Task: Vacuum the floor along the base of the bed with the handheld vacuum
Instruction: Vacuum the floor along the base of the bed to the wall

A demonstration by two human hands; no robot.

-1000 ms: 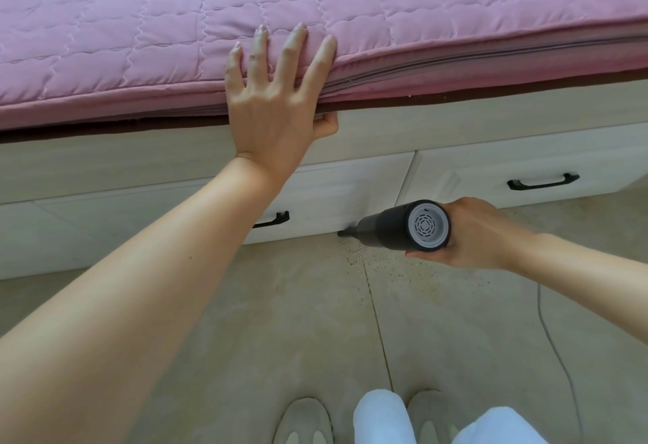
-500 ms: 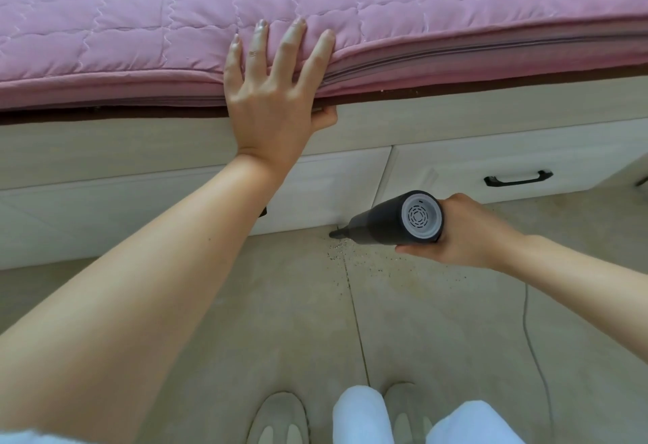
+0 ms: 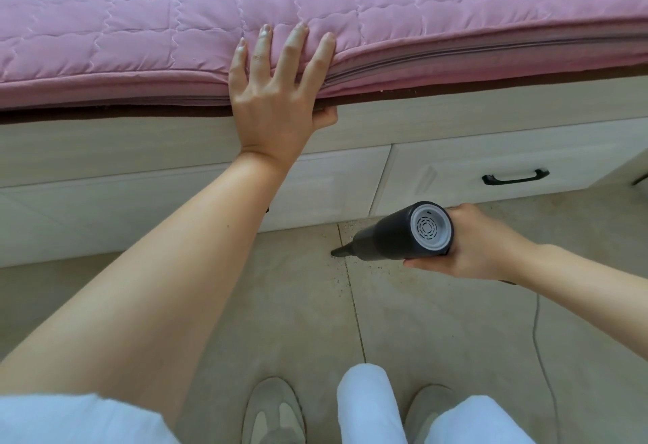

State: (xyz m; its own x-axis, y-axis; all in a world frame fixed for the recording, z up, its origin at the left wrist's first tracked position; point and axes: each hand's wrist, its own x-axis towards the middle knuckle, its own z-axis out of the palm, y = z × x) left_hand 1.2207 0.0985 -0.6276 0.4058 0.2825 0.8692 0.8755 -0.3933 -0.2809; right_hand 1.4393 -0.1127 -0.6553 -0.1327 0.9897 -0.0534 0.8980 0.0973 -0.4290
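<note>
My right hand [image 3: 480,243] grips a black handheld vacuum [image 3: 392,236] with a grey vented rear cap. Its narrow nozzle tip touches the beige tiled floor [image 3: 287,303] at a grout line, a short way out from the bed base [image 3: 350,177]. Dark crumbs [image 3: 345,268] are scattered on the tiles around and below the nozzle. My left hand [image 3: 277,92] rests flat on the edge of the pink quilted mattress [image 3: 315,5], fingers spread straight and thumb under the mattress edge.
The pale wooden bed base has drawers with a black handle [image 3: 515,177] at right. A thin cord [image 3: 536,338] trails over the floor at right. My feet in grey slippers [image 3: 273,412] and white trouser legs [image 3: 371,405] are at the bottom.
The vacuum nozzle has pulled back from the foot of the drawers onto the open tile, sliding along the grout line. My left hand stays on the mattress edge.
</note>
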